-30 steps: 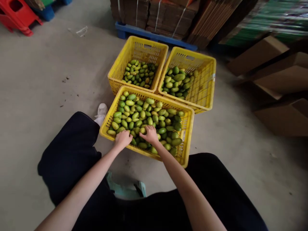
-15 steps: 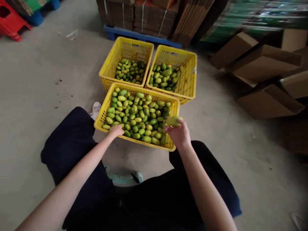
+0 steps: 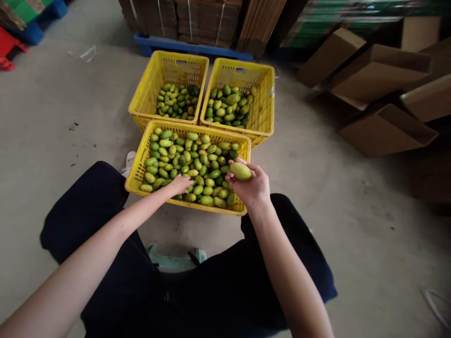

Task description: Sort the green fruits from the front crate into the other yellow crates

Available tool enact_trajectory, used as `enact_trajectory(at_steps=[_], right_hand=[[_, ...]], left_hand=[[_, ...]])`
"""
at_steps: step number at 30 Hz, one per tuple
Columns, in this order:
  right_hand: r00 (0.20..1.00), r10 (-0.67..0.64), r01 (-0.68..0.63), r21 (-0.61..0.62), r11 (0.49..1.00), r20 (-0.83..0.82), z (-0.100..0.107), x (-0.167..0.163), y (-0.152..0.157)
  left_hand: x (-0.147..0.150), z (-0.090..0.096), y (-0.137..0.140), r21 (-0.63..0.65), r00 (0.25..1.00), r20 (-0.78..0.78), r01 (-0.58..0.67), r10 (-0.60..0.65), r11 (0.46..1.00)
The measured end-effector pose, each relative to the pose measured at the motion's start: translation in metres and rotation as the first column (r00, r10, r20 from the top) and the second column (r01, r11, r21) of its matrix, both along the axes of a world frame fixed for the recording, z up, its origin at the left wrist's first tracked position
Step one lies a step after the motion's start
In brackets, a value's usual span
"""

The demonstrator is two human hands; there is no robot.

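My right hand (image 3: 252,185) is closed round a yellow-green oval fruit (image 3: 240,171), held above the right end of the near yellow crate (image 3: 131,180). The fruit rests in the fingers with its upper side showing. My left hand (image 3: 180,184) reaches over the crate's near rim, its fingers stretched out over the fruits, with no fruit seen in its grasp. Its fingertips are close to or touching the fruits; I cannot tell which. Many green and yellow-green oval fruits (image 3: 197,164) fill this crate in a loose pile.
Behind stand two more yellow crates, left (image 3: 141,94) and right (image 3: 266,103), partly filled with like fruits. Open cardboard boxes (image 3: 384,70) lie at the right. Bundled flat cardboard (image 3: 207,23) sits on a blue pallet (image 3: 193,48). A pale green stool edge (image 3: 172,261) shows between my legs.
My left hand has moved right and inward over the fruits, its fingers now extended. My right hand has turned the fruit, so its broad side faces up. The whole view has shifted slightly.
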State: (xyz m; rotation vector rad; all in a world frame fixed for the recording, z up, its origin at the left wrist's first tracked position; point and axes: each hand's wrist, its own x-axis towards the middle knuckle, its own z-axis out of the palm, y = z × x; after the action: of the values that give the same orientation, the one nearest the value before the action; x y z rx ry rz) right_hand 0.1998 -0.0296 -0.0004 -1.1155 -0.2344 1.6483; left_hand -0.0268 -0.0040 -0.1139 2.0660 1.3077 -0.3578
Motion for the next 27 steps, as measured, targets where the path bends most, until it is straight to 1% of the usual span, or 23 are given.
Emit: enact_trajectory(at_steps=[2,3,4,5,6,7,8,9,10,11,12,14,16,17,18,19,20,21,23,25,27], right_hand=[[1.000,-0.007,0.008,0.052,0.999,-0.007,0.007,0.000,-0.002],[1.000,-0.010,0.011,0.075,0.997,-0.007,0.011,0.000,-0.003],[1.000,-0.012,0.012,0.096,0.995,-0.005,0.016,0.000,-0.005],[1.000,-0.011,0.011,0.117,0.993,-0.002,0.021,0.000,-0.006],[1.000,-0.005,0.004,0.137,0.991,0.004,0.027,-0.001,-0.008],[1.000,0.015,-0.017,0.157,0.988,0.016,0.033,-0.002,-0.009],[0.998,0.049,-0.055,0.180,0.982,0.038,0.039,-0.005,-0.011],[0.993,0.093,-0.106,0.207,0.973,0.071,0.045,-0.007,-0.012],[0.984,0.134,-0.159,0.241,0.957,0.117,0.051,-0.011,-0.012],[0.972,0.158,-0.203,0.279,0.939,0.173,0.056,-0.016,-0.012],[0.959,0.160,-0.231,0.320,0.919,0.234,0.060,-0.021,-0.012],[0.931,0.100,-0.245,0.395,0.885,0.352,0.067,-0.032,-0.009],[0.896,0.029,-0.247,0.444,0.861,0.442,0.070,-0.044,-0.004],[0.881,0.001,-0.251,0.466,0.848,0.473,0.070,-0.050,-0.001],[0.868,-0.024,-0.257,0.491,0.832,0.495,0.069,-0.056,0.002],[0.857,-0.049,-0.265,0.519,0.812,0.514,0.068,-0.061,0.005],[0.842,-0.077,-0.275,0.547,0.791,0.533,0.067,-0.066,0.008],[0.820,-0.111,-0.288,0.573,0.768,0.561,0.064,-0.070,0.011],[0.747,-0.191,-0.328,0.602,0.728,0.637,0.059,-0.077,0.014],[0.669,-0.260,-0.365,0.612,0.701,0.697,0.052,-0.080,0.015],[0.629,-0.296,-0.387,0.619,0.683,0.719,0.048,-0.082,0.015]], left_hand=[[-0.006,0.009,0.006,0.038,0.999,-0.014,-0.034,0.035,0.999],[-0.010,0.015,0.012,0.048,0.997,-0.011,-0.075,0.076,0.996],[-0.015,0.024,0.018,0.041,0.991,0.010,-0.137,0.137,0.990],[-0.020,0.035,0.025,0.012,0.973,0.062,-0.225,0.224,0.974],[-0.025,0.047,0.032,-0.048,0.934,0.148,-0.321,0.324,0.946],[-0.029,0.062,0.038,-0.138,0.868,0.258,-0.402,0.425,0.905],[-0.032,0.077,0.043,-0.247,0.773,0.378,-0.447,0.510,0.860],[-0.033,0.093,0.045,-0.353,0.665,0.487,-0.443,0.566,0.824],[-0.034,0.109,0.046,-0.442,0.555,0.576,-0.407,0.601,0.799],[-0.034,0.124,0.045,-0.503,0.454,0.644,-0.355,0.616,0.788],[-0.033,0.137,0.042,-0.534,0.370,0.697,-0.304,0.614,0.789],[-0.029,0.155,0.033,-0.522,0.239,0.779,-0.263,0.579,0.811],[-0.026,0.162,0.024,-0.454,0.145,0.843,-0.323,0.517,0.830],[-0.025,0.162,0.021,-0.412,0.115,0.868,-0.373,0.482,0.831],[-0.025,0.162,0.020,-0.366,0.105,0.890,-0.418,0.445,0.831],[-0.025,0.161,0.019,-0.316,0.114,0.907,-0.453,0.406,0.834],[-0.026,0.161,0.019,-0.262,0.138,0.921,-0.475,0.365,0.840],[-0.027,0.162,0.019,-0.202,0.173,0.931,-0.489,0.321,0.849],[-0.031,0.164,0.019,-0.059,0.259,0.940,-0.519,0.222,0.853],[-0.036,0.167,0.018,0.106,0.356,0.927,-0.551,0.118,0.828],[-0.038,0.168,0.015,0.258,0.448,0.894,-0.554,0.022,0.791]])
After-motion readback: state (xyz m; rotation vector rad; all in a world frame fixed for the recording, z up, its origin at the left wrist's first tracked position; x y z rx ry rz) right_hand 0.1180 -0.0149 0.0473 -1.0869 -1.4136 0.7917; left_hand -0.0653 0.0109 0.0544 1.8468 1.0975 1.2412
